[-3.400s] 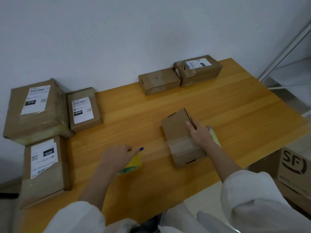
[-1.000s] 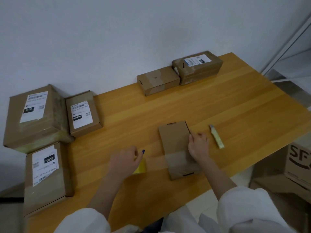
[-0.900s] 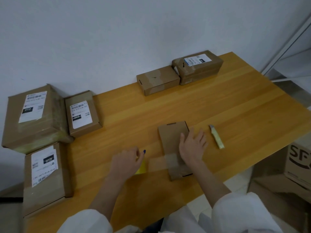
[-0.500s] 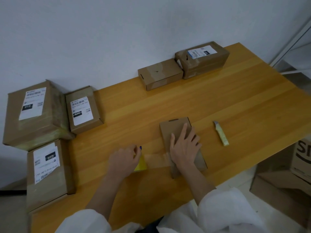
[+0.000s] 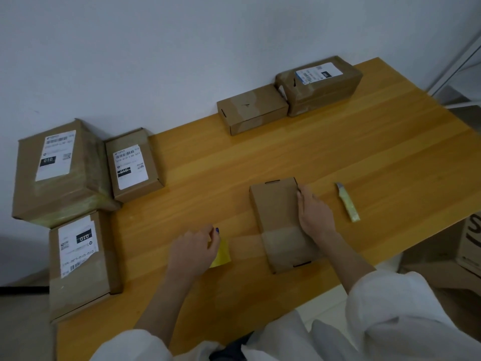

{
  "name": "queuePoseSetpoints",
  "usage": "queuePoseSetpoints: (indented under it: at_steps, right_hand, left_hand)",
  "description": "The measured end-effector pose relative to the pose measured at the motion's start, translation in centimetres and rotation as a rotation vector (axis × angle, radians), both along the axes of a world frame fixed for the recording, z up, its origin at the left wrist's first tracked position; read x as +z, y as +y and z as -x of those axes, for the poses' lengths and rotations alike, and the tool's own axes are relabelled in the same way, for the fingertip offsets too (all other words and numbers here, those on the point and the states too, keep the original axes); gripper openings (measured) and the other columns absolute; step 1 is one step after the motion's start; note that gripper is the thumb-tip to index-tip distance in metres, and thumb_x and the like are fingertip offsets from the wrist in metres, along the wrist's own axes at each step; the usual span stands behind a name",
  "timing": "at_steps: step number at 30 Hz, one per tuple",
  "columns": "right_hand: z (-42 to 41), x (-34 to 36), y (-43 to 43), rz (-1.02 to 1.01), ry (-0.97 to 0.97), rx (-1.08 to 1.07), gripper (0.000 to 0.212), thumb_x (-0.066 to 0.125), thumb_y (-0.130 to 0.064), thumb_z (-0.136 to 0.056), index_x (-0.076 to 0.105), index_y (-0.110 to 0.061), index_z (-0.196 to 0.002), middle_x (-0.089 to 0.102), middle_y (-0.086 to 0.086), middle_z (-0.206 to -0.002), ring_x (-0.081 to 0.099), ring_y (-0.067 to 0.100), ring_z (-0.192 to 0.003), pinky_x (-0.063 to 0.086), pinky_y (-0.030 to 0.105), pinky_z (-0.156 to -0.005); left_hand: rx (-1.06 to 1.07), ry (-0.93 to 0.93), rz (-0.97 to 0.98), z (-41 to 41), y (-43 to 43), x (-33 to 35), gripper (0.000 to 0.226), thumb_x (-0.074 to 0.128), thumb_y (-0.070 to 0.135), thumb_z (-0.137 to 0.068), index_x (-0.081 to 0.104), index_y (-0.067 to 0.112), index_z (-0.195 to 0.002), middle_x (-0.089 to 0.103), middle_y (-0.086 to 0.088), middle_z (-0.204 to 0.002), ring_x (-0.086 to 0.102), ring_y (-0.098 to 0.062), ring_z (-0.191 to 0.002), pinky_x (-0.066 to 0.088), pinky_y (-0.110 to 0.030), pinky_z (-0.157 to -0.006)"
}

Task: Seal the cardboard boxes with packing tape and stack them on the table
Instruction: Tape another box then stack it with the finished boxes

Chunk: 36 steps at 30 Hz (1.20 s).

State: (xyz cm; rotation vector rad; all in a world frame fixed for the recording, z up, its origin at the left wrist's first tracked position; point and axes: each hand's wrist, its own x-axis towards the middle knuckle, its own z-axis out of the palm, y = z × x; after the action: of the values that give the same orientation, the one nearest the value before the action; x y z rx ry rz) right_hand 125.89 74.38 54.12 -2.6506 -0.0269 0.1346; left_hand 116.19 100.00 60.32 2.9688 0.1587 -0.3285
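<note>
A small flat cardboard box (image 5: 276, 204) lies in the middle of the wooden table (image 5: 260, 157). A strip of clear tape (image 5: 283, 237) crosses its near end and runs left to a yellow tape roll (image 5: 221, 254). My left hand (image 5: 194, 250) grips that roll, just left of the box. My right hand (image 5: 313, 213) rests on the box's right edge, fingers curled over the side.
A yellow-handled utility knife (image 5: 347, 205) lies right of the box. Two sealed boxes (image 5: 252, 110) (image 5: 320, 84) stand at the back by the wall. Three labelled boxes (image 5: 57, 170) (image 5: 134, 165) (image 5: 80, 264) sit at the left. A printed carton (image 5: 471, 243) stands on the floor at the right.
My right hand slid from flat on the box's taped top to its right edge. The left hand kept hold of the roll with the tape stretched to the box.
</note>
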Motion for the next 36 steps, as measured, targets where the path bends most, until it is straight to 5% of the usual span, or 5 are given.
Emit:
queuePoseSetpoints:
  at_steps: [6,11,16,21,36]
  right_hand:
    - [0.2,0.3,-0.1,-0.042,-0.008,-0.029,0.039,0.026,-0.03,-0.105,0.045,-0.015,-0.135,0.065,0.015,-0.097,0.059,0.036,-0.08,0.045,0.041,-0.064]
    - [0.9,2.1,2.2,0.302,0.033,-0.074,0.043,0.026,-0.029,-0.105,0.03,-0.016,-0.145,0.038,0.015,-0.144,0.038,0.034,-0.129,0.037,0.049,-0.098]
    - [2.3,3.0,6.0,0.275,0.304,-0.063,0.108,0.028,-0.084,-0.08,-0.006,-0.013,-0.153,-0.001,0.014,-0.16,0.007,0.037,-0.145,0.014,0.072,-0.104]
    - [1.5,3.6,7.3,0.272,0.435,-0.061,0.132,0.048,-0.086,-0.069,-0.021,-0.007,-0.149,-0.017,0.018,-0.158,0.004,0.042,-0.143,0.017,0.073,-0.103]
    - [-1.0,4.6,1.5,-0.342,0.578,-0.016,0.141,0.056,-0.089,-0.052,-0.006,-0.013,-0.154,0.008,0.003,-0.16,0.021,0.031,-0.143,0.03,0.049,-0.112]
  left_hand:
    - [0.004,-0.001,-0.021,0.1,-0.5,0.0,0.034,0.03,0.039,-0.1,0.057,0.019,-0.102,0.05,0.005,-0.06,0.045,-0.014,-0.05,0.027,-0.025,-0.04]
    - [0.031,-0.031,-0.036,0.3,-0.4,0.0,0.034,0.03,0.038,-0.099,0.057,0.019,-0.102,0.049,0.006,-0.061,0.046,-0.015,-0.051,0.025,-0.026,-0.042]
    - [0.055,-0.03,0.007,-0.1,-0.4,0.1,0.033,0.032,0.039,-0.099,0.059,0.02,-0.094,0.05,0.005,-0.058,0.048,-0.016,-0.049,0.028,-0.025,-0.041]
    - [0.015,0.024,0.003,-0.1,0.0,0.3,0.037,0.031,0.039,-0.099,0.054,0.018,-0.08,0.043,0.005,-0.054,0.041,-0.011,-0.045,0.024,-0.023,-0.04]
    - [-0.034,0.041,0.15,-1.5,-1.8,0.6,0.045,0.038,0.058,-0.093,0.062,0.021,-0.089,0.045,0.005,-0.052,0.041,-0.007,-0.046,0.027,-0.021,-0.042]
